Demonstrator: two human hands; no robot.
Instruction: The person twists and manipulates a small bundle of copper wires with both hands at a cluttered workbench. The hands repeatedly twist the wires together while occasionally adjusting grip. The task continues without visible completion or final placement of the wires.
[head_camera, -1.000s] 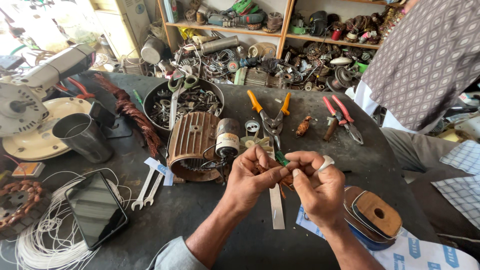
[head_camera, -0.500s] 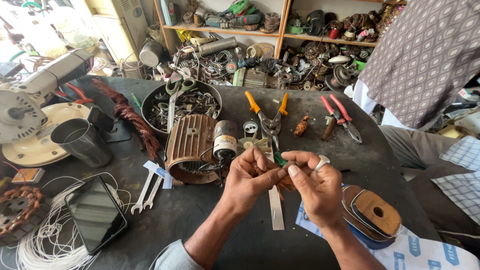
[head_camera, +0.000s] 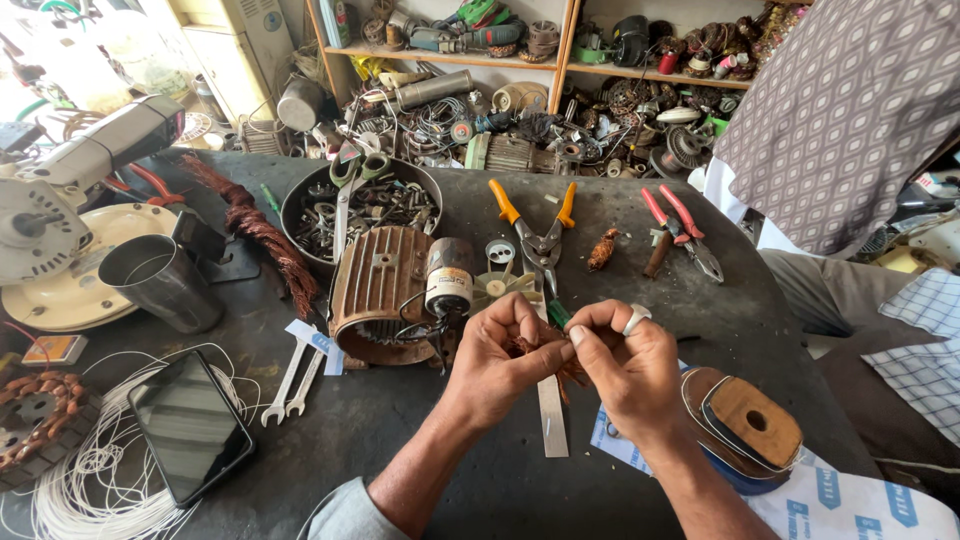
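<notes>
Your left hand (head_camera: 497, 362) and right hand (head_camera: 628, 367) are pinching a small tangle of copper wire (head_camera: 530, 348) together, fingers closed, above a dark, cluttered tabletop (head_camera: 420, 440). Shelves (head_camera: 560, 62) crammed with motor parts are lining the wall behind.

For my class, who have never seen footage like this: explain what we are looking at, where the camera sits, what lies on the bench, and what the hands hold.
There is one view, from a camera worn on a person's head, looking down at their own two bare hands over a dark workbench. The left hand and right hand meet at the middle and pinch a small tangle of copper wire between the fingertips; the right hand wears a ring. Around them lie a ribbed motor, orange-handled pliers, red-handled pliers, two spanners, a phone, white cord, a metal cup and a bowl of metal parts. Shelves of parts stand behind.
</notes>
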